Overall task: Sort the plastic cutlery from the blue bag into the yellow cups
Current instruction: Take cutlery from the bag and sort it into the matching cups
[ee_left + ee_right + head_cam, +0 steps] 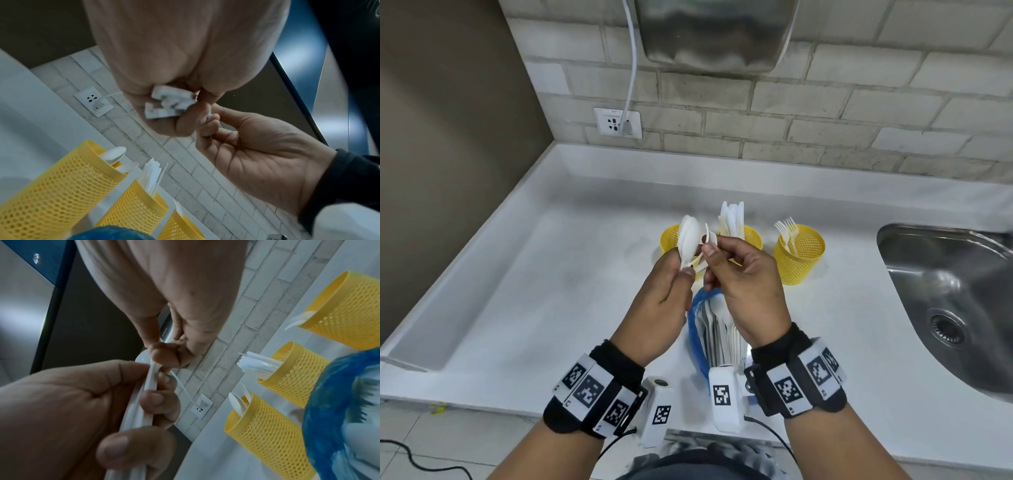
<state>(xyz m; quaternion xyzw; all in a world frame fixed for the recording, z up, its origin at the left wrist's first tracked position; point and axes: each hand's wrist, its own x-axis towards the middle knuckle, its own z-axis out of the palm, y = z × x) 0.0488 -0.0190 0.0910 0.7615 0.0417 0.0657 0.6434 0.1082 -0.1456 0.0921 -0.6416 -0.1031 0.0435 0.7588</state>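
Note:
Above the counter my left hand (683,270) grips a bunch of white plastic spoons (687,236) by their handles, bowls up. My right hand (713,248) pinches a white fork (711,236) standing in that bunch. The handle ends (170,102) poke out under my left palm in the left wrist view. Three yellow mesh cups stand behind: the left cup (668,240) holds spoons (114,155), the middle cup (752,238) knives (732,217), the right cup (800,255) forks (787,228). The blue bag (695,325) lies under my hands with more cutlery (722,329) in it.
A steel sink (948,294) is sunk into the white counter (551,274) at the right. A wall socket (618,122) with a white cable sits on the tiled wall behind. A metal appliance (715,31) hangs above the cups.

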